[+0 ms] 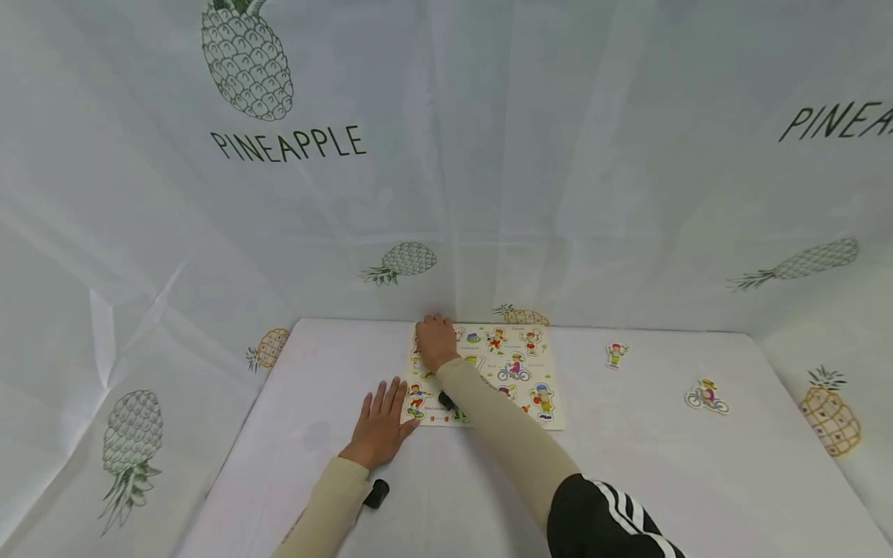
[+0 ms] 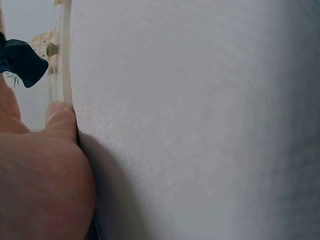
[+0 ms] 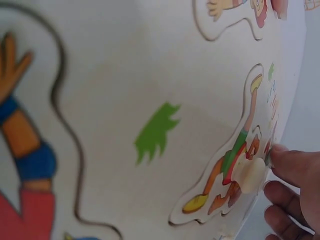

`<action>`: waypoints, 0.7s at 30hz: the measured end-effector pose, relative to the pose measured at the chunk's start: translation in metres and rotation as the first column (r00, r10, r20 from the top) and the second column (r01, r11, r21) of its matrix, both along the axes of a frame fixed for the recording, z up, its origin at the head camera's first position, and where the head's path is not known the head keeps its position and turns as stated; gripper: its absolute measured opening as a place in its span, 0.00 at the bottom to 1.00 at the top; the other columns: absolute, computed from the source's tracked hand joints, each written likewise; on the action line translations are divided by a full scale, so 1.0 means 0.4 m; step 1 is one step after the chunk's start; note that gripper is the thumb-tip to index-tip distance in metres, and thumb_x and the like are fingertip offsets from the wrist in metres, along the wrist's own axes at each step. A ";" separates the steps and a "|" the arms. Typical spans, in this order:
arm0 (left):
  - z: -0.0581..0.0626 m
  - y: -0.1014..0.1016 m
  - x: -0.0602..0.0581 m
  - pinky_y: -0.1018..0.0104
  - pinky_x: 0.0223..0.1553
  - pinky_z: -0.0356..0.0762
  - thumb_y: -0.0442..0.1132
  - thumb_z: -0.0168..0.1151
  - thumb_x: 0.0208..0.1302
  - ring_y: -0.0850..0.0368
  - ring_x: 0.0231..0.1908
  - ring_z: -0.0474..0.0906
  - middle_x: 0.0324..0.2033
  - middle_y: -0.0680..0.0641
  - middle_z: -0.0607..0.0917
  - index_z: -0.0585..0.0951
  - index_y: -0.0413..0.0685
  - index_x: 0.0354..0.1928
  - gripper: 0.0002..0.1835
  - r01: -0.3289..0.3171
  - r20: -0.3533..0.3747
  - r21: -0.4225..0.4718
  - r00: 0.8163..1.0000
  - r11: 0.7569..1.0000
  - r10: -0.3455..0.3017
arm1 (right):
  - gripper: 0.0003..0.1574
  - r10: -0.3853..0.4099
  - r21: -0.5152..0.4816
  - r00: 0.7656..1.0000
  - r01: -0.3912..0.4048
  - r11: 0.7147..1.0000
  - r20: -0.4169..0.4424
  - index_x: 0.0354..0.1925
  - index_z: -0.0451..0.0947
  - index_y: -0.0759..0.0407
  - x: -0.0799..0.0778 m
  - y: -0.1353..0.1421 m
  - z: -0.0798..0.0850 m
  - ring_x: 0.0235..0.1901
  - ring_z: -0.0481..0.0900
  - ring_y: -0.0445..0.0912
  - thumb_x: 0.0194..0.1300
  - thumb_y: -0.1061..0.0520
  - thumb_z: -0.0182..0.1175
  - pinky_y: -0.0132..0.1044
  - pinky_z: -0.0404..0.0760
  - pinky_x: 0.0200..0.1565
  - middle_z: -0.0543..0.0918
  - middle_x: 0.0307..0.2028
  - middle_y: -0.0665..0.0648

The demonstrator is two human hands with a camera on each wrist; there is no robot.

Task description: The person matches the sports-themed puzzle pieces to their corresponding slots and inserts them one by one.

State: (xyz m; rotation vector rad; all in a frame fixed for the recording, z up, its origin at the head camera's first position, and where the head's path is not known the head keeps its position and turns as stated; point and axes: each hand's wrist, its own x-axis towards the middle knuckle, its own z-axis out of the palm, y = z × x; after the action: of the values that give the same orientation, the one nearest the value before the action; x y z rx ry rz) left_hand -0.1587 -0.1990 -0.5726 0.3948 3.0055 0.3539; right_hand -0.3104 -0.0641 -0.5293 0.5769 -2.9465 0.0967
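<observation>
A wooden peg puzzle board (image 1: 558, 403) with pictures of children at sports lies on the table. My left hand (image 1: 378, 424) rests flat beside its near left corner, thumb against the board's edge. Over the board's far left part is my right hand (image 1: 437, 341), its fingers curled. In the right wrist view the right fingers (image 3: 287, 167) touch a small coloured part at the board's edge; whether they pinch it is unclear. Close to them sits a running-child piece (image 3: 235, 155) with a pale wooden knob. A cyclist piece (image 1: 514, 369) lies on the board.
Right of the board, two loose pieces lie on the white table (image 1: 628, 480): a small child figure (image 1: 617, 356) and a cyclist (image 1: 708, 396). A white pineapple-print cloth (image 1: 558, 194) hangs behind and at the sides. My right forearm crosses the board and hides part of it.
</observation>
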 end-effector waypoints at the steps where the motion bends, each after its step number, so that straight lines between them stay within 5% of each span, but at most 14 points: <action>1: 0.005 0.001 0.002 0.32 0.78 0.47 0.55 0.53 0.81 0.29 0.81 0.48 0.82 0.33 0.55 0.55 0.35 0.82 0.42 0.001 0.004 0.003 1.000 1.000 -0.001 | 0.09 0.001 0.000 1.000 -0.001 1.000 -0.009 0.50 0.90 0.52 0.002 0.000 0.002 0.51 0.83 0.50 0.76 0.56 0.66 0.46 0.81 0.58 0.88 0.47 0.54; 16: 0.009 0.001 0.000 0.32 0.78 0.47 0.54 0.56 0.80 0.29 0.81 0.49 0.81 0.32 0.57 0.56 0.34 0.82 0.42 0.001 -0.007 0.019 1.000 1.000 -0.001 | 0.14 -0.024 0.037 0.999 0.023 0.999 0.030 0.52 0.91 0.48 0.014 0.025 0.001 0.61 0.79 0.52 0.74 0.47 0.68 0.46 0.77 0.65 0.84 0.56 0.56; 21: -0.007 -0.004 -0.003 0.32 0.78 0.49 0.56 0.55 0.80 0.30 0.81 0.49 0.82 0.33 0.56 0.56 0.35 0.82 0.42 -0.004 -0.014 -0.008 1.000 1.000 0.003 | 0.15 -0.008 -0.030 1.000 0.008 1.000 0.001 0.51 0.91 0.49 0.024 0.067 0.004 0.59 0.79 0.53 0.73 0.45 0.68 0.47 0.79 0.63 0.84 0.55 0.57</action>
State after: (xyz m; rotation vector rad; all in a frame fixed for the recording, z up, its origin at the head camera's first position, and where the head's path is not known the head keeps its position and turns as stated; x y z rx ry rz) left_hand -0.1597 -0.2005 -0.5754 0.3930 3.0204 0.3406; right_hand -0.3006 -0.0373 -0.5278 0.5610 -2.9426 0.1400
